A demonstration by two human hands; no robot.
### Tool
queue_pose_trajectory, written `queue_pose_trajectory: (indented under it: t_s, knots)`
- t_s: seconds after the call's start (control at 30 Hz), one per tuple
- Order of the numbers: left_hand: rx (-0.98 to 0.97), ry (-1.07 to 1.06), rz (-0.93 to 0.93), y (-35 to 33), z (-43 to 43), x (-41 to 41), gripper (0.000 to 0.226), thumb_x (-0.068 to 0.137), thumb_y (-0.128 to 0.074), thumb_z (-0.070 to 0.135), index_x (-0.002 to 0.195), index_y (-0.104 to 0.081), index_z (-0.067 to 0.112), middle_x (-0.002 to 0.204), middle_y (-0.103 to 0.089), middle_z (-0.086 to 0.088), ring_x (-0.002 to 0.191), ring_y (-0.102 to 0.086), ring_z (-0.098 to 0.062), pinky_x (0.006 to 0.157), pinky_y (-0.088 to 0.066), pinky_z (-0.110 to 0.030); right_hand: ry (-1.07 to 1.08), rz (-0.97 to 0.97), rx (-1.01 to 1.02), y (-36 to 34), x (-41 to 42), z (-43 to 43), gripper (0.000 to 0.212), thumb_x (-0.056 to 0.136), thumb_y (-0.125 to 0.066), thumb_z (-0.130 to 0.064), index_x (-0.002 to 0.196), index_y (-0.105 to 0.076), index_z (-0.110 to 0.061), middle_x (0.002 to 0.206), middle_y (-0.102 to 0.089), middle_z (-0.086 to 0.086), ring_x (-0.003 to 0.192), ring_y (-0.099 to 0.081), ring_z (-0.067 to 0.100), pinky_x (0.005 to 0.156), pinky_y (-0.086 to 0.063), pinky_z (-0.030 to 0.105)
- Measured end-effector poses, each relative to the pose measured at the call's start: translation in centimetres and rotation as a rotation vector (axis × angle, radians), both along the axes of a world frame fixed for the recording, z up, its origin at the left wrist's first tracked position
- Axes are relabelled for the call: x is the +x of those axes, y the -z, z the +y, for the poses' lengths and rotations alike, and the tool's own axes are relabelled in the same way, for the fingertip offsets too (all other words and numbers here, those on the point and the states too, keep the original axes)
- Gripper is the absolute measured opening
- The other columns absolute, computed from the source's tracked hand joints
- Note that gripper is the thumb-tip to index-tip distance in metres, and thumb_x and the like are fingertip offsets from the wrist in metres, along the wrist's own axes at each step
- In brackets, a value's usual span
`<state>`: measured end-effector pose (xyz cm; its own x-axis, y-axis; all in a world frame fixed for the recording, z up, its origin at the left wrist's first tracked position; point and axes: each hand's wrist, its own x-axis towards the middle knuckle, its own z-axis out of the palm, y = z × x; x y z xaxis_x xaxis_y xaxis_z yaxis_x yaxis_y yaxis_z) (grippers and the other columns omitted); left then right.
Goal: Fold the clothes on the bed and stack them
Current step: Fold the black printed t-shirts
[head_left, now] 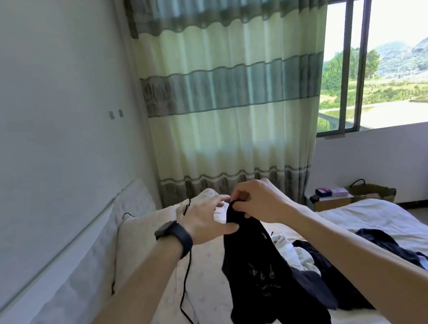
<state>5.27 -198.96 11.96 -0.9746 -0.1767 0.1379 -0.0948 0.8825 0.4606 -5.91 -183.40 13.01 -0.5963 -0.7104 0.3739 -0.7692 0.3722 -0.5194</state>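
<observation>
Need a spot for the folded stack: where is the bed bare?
Bare white sheet at the far right, between the heaped dark and white clothes and the brown cardboard box. The white pillow at left is free but crossed by a black cable. The centre is crowded.

Black garment (261, 271) in my right grip (259, 201): soft matt cloth, faint print. Bed (359, 211) sheet: white cloth, matt, creased. Curtain (229, 99): thin cloth, light showing through. My wristband (179, 235): smooth matt black. Basket (373, 190): rough woven fibre.

No legible text, print on black garment (264, 283) too faint — box (323, 192) label blurred
</observation>
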Motion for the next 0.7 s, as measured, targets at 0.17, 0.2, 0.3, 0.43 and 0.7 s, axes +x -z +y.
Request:
queue_pose_trajectory:
  t_s: [0.17, 0.2, 0.3, 0.43, 0.7]
  knots:
    - [-0.025, -0.067, 0.2, -0.4, 2.4, -3.6, 0.034, 0.082, -0.073, 0.046, 0.109, -0.068, 0.027, 0.099, -0.073, 0.0, 0.098, -0.065, -0.019, 0.078, -0.044, -0.025, 0.032, -0.009, -0.178, -0.5, -0.2, 0.7, 0.014, 0.082, -0.073, -0.025, 0.081, -0.07, -0.038, 0.073, -0.069, -0.025, 0.072, -0.065, 0.0, 0.067, -0.05, 0.013]
    - [-0.015, -0.056, 0.211, -0.6, 2.5, -4.2, 0.026, 0.083, -0.072, 0.046, 0.099, -0.071, 0.025, 0.092, -0.073, -0.001, 0.092, -0.066, -0.02, 0.075, -0.044, -0.026, 0.06, -0.026, -0.254, -0.2, -0.3, 1.2, 0.014, 0.083, -0.075, -0.026, 0.083, -0.07, -0.039, 0.076, -0.069, -0.027, 0.075, -0.066, -0.003, 0.069, -0.049, 0.011]
    - [0.106, -0.018, 0.22, -1.3, 2.6, -5.3, 0.02, 0.075, -0.075, 0.045, 0.08, -0.073, 0.025, 0.078, -0.073, 0.0, 0.083, -0.07, -0.019, 0.076, -0.052, -0.031, 0.161, -0.102, -0.441, 3.1, 0.4, 2.9, 0.026, 0.081, -0.078, -0.038, 0.101, -0.063, -0.044, 0.094, -0.07, -0.022, 0.076, -0.067, 0.001, 0.07, -0.05, 0.014]
    - [0.194, 0.021, 0.284, -2.0, 2.9, -6.3, 0.018, 0.082, -0.082, 0.036, 0.09, -0.079, 0.02, 0.084, -0.077, 0.003, 0.084, -0.073, -0.011, 0.083, -0.057, -0.033, 0.26, -0.191, -0.453, 9.4, 2.1, 3.3, 0.04, 0.079, -0.077, -0.045, 0.106, -0.048, -0.051, 0.108, -0.062, -0.025, 0.074, -0.064, 0.003, 0.068, -0.045, 0.017]
    - [0.255, -0.015, 0.359, -3.5, -1.6, -3.8, 0.009, 0.081, -0.083, 0.027, 0.076, -0.077, 0.027, 0.065, -0.071, 0.01, 0.063, -0.065, -0.002, 0.06, -0.049, -0.017, 0.324, -0.153, -0.165, 14.1, 1.3, 4.7, 0.01, 0.086, -0.065, -0.041, 0.094, -0.068, -0.037, 0.078, -0.067, -0.024, 0.071, -0.058, 0.001, 0.06, -0.038, 0.013]
